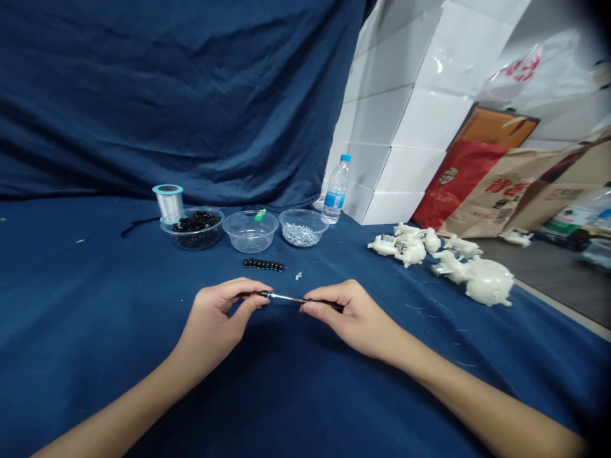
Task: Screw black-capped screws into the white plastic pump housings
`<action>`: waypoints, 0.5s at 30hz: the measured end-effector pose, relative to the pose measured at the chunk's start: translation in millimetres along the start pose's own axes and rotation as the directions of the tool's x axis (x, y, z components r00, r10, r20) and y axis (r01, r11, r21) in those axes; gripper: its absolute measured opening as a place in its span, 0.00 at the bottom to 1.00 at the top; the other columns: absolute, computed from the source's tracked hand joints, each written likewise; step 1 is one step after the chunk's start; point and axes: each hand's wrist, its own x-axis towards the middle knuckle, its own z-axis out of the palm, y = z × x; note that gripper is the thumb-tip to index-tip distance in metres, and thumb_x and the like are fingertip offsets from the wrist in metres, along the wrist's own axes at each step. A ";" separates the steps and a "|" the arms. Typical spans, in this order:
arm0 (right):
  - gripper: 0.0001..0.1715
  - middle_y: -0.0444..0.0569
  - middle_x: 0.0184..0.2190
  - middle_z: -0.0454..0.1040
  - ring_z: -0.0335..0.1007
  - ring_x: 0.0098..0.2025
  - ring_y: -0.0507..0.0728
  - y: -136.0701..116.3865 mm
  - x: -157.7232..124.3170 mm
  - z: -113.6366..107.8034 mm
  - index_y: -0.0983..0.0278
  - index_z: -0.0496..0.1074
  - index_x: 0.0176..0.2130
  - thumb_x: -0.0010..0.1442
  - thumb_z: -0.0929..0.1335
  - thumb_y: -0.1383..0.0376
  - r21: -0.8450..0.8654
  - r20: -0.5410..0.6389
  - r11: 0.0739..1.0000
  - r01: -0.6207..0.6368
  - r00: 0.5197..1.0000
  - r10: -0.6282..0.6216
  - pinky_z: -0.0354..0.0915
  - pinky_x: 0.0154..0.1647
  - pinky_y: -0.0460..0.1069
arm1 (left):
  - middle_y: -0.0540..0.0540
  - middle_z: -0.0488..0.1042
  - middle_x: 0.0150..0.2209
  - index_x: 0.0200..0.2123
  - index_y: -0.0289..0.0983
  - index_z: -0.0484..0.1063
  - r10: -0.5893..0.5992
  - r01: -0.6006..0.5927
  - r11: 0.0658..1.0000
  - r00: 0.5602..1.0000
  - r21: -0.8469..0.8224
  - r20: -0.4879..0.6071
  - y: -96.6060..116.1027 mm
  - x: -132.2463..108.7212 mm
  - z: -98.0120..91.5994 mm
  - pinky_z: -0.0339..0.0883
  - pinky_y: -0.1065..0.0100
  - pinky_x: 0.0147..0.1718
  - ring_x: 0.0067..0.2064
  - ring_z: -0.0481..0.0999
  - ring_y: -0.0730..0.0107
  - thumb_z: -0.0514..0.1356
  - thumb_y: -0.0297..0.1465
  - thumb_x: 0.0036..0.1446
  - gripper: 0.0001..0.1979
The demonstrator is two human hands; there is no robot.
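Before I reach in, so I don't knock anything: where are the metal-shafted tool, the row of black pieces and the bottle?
Metal-shafted tool [287,298], head view: bare shaft.
Row of black pieces [263,264], head view: middle.
Bottle [335,200], head view: label.

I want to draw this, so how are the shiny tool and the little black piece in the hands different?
The tool looks long and thin; the black piece looks short. Between the hands, the tool is shiny silver, while the black piece is dark. The right hand holds the tool; the left hand holds the black piece. Both sit in a pinching grip that partly hides them.
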 end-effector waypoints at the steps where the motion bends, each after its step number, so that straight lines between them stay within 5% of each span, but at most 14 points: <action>1: 0.15 0.42 0.22 0.68 0.59 0.24 0.49 -0.1 0.5 -0.6 0.65 0.78 0.33 0.66 0.65 0.61 0.066 0.050 0.995 -0.073 0.996 0.069 0.56 0.26 0.46 | 0.50 0.81 0.36 0.34 0.44 0.82 0.012 -0.012 1.000 1.000 0.012 0.013 -0.2 0.8 -0.9 0.72 0.69 0.45 0.39 0.80 0.67 0.66 0.30 0.55 0.05; 4: 0.12 0.41 0.23 0.67 0.60 0.25 0.49 0.9 1.5 -1.6 0.65 0.77 0.36 0.63 0.68 0.59 0.171 0.114 0.971 -0.168 0.982 0.150 0.57 0.26 0.45 | 0.50 0.81 0.37 0.35 0.44 0.82 0.019 -0.019 1.000 0.999 0.006 0.027 -0.7 3.6 -2.0 0.72 0.69 0.45 0.39 0.80 0.67 0.65 0.30 0.55 0.05; 6: 0.11 0.41 0.29 0.68 0.63 0.27 0.49 2.0 1.7 -1.4 0.63 0.74 0.42 0.59 0.71 0.63 0.163 0.038 0.978 -0.127 0.992 0.123 0.60 0.28 0.45 | 0.50 0.81 0.37 0.36 0.43 0.81 -0.007 0.008 0.999 1.000 -0.031 0.012 -1.5 5.4 -1.8 0.73 0.69 0.43 0.38 0.80 0.68 0.64 0.31 0.56 0.05; 10: 0.09 0.46 0.35 0.71 0.69 0.35 0.52 6.5 3.8 -2.9 0.64 0.75 0.41 0.57 0.72 0.70 -0.039 -0.201 0.987 0.156 0.966 -0.161 0.67 0.36 0.49 | 0.49 0.81 0.34 0.36 0.40 0.81 -0.084 0.082 0.991 0.996 -0.107 -0.016 -1.9 7.3 0.0 0.74 0.71 0.40 0.35 0.80 0.69 0.65 0.31 0.55 0.05; 15: 0.11 0.49 0.35 0.78 0.73 0.36 0.54 15.0 6.9 -7.9 0.62 0.78 0.45 0.62 0.69 0.70 -0.216 -0.275 0.921 0.325 0.885 -0.377 0.69 0.37 0.52 | 0.48 0.82 0.31 0.36 0.38 0.80 -0.156 0.149 0.975 0.987 -0.167 -0.029 4.6 5.8 5.5 0.75 0.71 0.37 0.33 0.80 0.69 0.66 0.31 0.53 0.07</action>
